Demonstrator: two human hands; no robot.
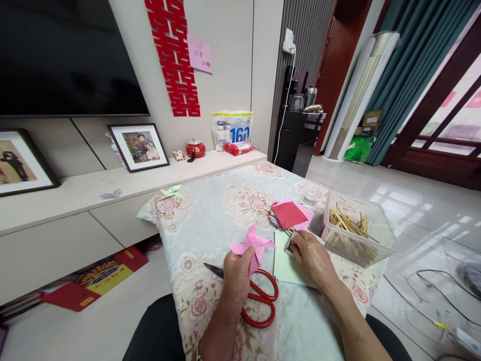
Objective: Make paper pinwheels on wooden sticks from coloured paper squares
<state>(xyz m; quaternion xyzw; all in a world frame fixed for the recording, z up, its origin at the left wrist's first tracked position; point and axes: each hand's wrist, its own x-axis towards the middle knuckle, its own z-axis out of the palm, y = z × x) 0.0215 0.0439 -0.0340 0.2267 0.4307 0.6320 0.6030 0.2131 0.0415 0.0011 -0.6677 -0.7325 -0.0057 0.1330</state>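
My left hand (237, 273) pinches a pink paper pinwheel (256, 242) between thumb and fingers. Beneath that forearm lie scissors with red handles (271, 283), their dark blades pointing left. My right hand (310, 253) is closed, its fingertips down at a small whitish container or packet that the hand mostly covers; what they grip is hidden. Under it are pale green paper sheets (287, 268). Just behind sits a stack of coloured paper squares (289, 214), a red one on top.
A clear plastic box (361, 245) of thin wooden sticks (349, 220) stands at the right, beside a roll of clear tape (311, 194). A green pinwheel (171, 191) lies at the table's far left corner. The low white cabinet (75, 200) borders the flowered tablecloth (210, 220).
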